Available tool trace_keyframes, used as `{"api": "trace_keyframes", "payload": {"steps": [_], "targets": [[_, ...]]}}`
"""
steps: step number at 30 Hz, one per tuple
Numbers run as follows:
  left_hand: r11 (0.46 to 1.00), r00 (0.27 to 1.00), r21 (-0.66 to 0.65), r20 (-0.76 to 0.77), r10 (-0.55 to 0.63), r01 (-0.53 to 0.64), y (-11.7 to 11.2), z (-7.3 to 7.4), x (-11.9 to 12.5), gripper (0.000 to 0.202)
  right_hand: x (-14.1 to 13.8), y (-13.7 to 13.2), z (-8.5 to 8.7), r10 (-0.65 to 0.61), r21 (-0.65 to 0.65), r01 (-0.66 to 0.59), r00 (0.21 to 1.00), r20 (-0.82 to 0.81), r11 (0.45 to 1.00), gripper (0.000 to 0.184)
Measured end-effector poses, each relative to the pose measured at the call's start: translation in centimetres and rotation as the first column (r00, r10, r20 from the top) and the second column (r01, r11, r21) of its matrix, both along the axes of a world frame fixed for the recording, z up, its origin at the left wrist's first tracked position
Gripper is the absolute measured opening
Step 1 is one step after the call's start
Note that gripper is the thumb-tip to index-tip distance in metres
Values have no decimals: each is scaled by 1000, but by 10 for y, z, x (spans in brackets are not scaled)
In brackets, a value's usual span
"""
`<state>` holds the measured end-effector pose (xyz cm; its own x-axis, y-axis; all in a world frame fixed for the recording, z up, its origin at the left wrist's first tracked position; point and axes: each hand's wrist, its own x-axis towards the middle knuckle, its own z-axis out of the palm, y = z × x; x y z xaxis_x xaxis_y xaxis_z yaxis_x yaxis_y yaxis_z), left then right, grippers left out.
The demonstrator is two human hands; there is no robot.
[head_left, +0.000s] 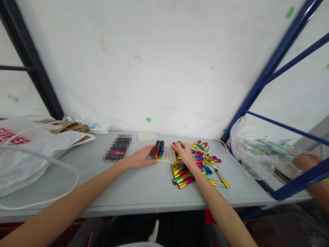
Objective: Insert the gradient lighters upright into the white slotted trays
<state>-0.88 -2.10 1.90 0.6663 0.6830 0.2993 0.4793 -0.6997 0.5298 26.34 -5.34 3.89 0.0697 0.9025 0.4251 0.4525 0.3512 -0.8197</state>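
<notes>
Shiny coloured lighters with black tops (159, 151) stand upright in rows at the left end of a white holed tray (169, 156). My left hand (142, 156) is closed around that end, thumb at the front and fingers toward the back. Just beyond the tray's right side, my right hand (184, 151) pinches a pink and yellow lighter (174, 147), partly hidden by the fingers. Under and around my right wrist lies a loose pile of metallic lighters (183, 176) in gold, red, blue and green.
A second white holed tray (146, 136) lies near the wall. The phone (118, 147) is left of my hands. White plastic bags (38, 151) fill the far left. On the right, behind a blue metal frame (257, 89), another person's hand (308, 161) is beside a clear bag (257, 151).
</notes>
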Motion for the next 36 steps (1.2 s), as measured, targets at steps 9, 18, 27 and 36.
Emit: {"api": "trace_keyframes", "payload": {"steps": [9, 18, 27, 36], "targets": [[1000, 1000, -3, 3, -5, 5, -1, 1, 0, 63, -7, -5, 2, 10, 28, -13, 994, 106, 1000, 43], [994, 993, -5, 55, 108, -108, 4, -4, 11, 75, 0, 0, 2, 74, 164, -147, 921, 382, 975, 43], [995, 997, -75, 32, 76, -73, 11, 3, -1, 73, 0, 7, -7, 101, 55, -141, 883, 458, 989, 38], [994, 997, -81, 22, 70, -68, 12, 4, -2, 72, -8, 18, -10, 114, 103, -219, 788, 606, 970, 23]]}}
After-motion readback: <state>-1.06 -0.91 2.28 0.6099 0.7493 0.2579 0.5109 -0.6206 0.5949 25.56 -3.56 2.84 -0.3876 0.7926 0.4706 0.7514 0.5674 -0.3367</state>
